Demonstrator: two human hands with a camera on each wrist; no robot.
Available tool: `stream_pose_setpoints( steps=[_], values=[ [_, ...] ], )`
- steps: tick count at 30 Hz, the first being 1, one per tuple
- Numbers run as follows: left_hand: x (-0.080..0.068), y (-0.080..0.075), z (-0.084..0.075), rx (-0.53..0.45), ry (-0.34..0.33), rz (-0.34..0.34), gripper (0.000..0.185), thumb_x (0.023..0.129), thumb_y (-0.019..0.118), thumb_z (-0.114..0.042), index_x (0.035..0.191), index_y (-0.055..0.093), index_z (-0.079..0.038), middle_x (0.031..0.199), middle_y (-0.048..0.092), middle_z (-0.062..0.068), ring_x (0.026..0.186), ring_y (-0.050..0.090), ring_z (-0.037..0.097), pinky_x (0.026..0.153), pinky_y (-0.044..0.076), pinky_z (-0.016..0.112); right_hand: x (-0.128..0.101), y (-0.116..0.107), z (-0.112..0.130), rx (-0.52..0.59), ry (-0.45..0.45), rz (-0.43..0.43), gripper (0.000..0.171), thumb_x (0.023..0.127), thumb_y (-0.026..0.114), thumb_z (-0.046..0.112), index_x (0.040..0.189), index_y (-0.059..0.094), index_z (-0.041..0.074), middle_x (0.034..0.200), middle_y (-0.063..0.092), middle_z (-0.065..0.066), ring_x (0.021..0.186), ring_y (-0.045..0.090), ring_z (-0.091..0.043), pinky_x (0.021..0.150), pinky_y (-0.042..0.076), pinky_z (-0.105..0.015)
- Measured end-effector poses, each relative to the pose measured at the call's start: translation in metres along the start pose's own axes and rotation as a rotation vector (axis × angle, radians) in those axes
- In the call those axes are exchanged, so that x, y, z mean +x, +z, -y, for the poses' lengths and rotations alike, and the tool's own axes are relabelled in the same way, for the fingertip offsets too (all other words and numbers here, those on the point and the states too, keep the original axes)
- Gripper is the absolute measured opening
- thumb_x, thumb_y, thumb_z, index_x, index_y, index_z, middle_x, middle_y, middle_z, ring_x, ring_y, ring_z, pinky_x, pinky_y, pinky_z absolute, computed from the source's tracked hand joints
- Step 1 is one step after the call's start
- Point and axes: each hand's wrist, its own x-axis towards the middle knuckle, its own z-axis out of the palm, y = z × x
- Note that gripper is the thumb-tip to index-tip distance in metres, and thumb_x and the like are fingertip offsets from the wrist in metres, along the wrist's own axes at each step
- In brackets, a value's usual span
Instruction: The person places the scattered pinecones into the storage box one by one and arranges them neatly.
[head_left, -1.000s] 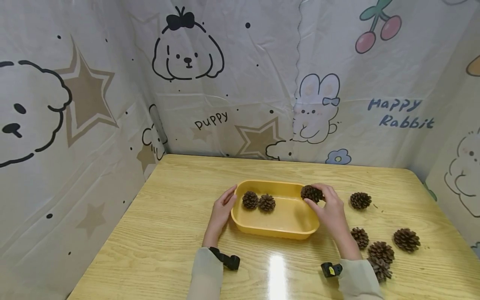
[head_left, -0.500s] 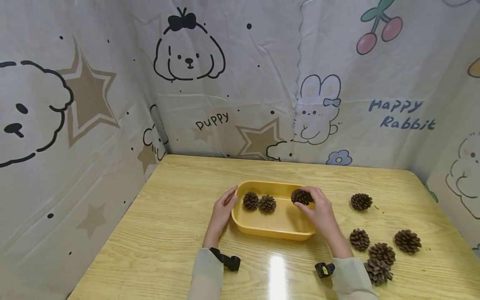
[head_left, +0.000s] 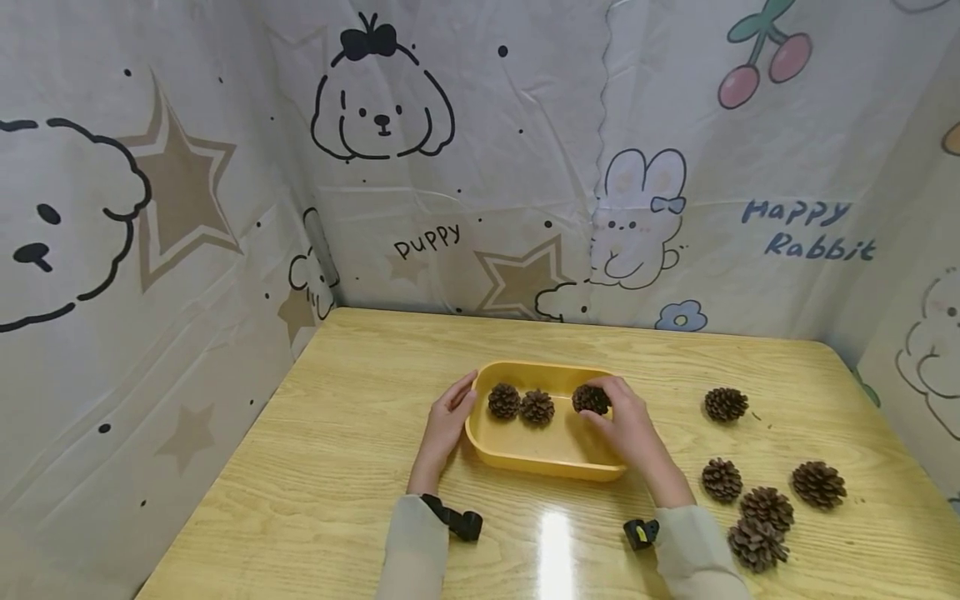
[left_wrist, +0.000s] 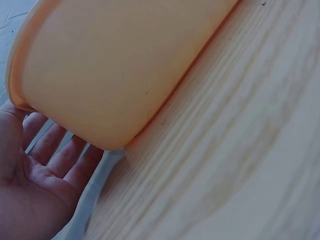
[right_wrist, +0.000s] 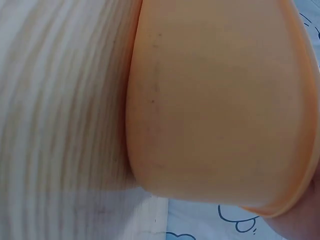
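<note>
The wooden table [head_left: 360, 433] lay bare left of the yellow tray [head_left: 525, 457], whose left rim the left hand [head_left: 447, 417] touched with straight fingers. Inside the tray's right end, the right hand [head_left: 628, 429] pinched a pine cone [head_left: 589, 399], just right of two others.

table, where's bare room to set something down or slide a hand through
The table is bare left of the yellow tray and left hand, and along the back between tray and curtain. In the tray, the near half is free. The right side is crowded with five loose pine cones; the right hand holds another pine cone.
</note>
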Motion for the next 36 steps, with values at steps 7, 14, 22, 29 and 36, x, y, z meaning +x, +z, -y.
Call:
stream_pose_setpoints(
  steps=[7, 14, 22, 29, 36],
  values=[
    [0.0, 0.0, 0.0, -0.001, 0.007, 0.0, 0.045, 0.102, 0.054, -0.028, 0.145, 0.049, -0.018, 0.149, 0.05, 0.008, 0.139, 0.048, 0.025, 0.115, 0.042, 0.041, 0.006, 0.005, 0.004, -0.037, -0.012, 0.039, 0.038, 0.084, 0.074, 0.004, 0.118, 0.06, -0.005, 0.121, 0.061, -0.023, 0.114, 0.058, -0.039, 0.097, 0.052, -0.054],
    [0.001, 0.001, -0.001, -0.002, -0.013, 0.004, 0.046, 0.101, 0.055, -0.031, 0.145, 0.049, -0.02, 0.15, 0.05, 0.006, 0.139, 0.047, 0.023, 0.116, 0.041, 0.04, 0.013, 0.013, 0.006, -0.095, -0.05, 0.101, 0.039, 0.081, 0.077, 0.004, 0.115, 0.062, -0.006, 0.115, 0.062, -0.024, 0.108, 0.061, -0.041, 0.095, 0.053, -0.054],
    [-0.006, -0.002, -0.016, -0.022, -0.007, 0.03, 0.045, 0.102, 0.052, -0.02, 0.146, 0.047, -0.008, 0.15, 0.047, 0.015, 0.14, 0.045, 0.031, 0.115, 0.04, 0.044, 0.016, 0.019, 0.006, -0.107, -0.054, 0.155, 0.039, 0.082, 0.076, 0.004, 0.116, 0.061, -0.006, 0.116, 0.062, -0.022, 0.11, 0.061, -0.04, 0.098, 0.053, -0.052],
    [-0.014, -0.002, -0.031, -0.01, -0.006, 0.045, 0.045, 0.102, 0.052, -0.017, 0.145, 0.047, -0.005, 0.149, 0.048, 0.016, 0.139, 0.045, 0.032, 0.115, 0.041, 0.043, 0.017, 0.024, 0.009, -0.098, -0.01, 0.208, 0.041, 0.086, 0.074, 0.007, 0.122, 0.059, -0.003, 0.121, 0.06, -0.021, 0.114, 0.06, -0.039, 0.1, 0.052, -0.052],
    [-0.014, -0.002, -0.031, -0.019, -0.01, 0.038, 0.045, 0.102, 0.052, -0.019, 0.146, 0.047, -0.007, 0.149, 0.048, 0.015, 0.139, 0.046, 0.031, 0.115, 0.041, 0.043, 0.022, 0.029, 0.009, -0.084, -0.013, 0.219, 0.042, 0.087, 0.073, 0.008, 0.124, 0.057, -0.004, 0.123, 0.059, -0.022, 0.115, 0.059, -0.04, 0.1, 0.051, -0.052]
  ],
)
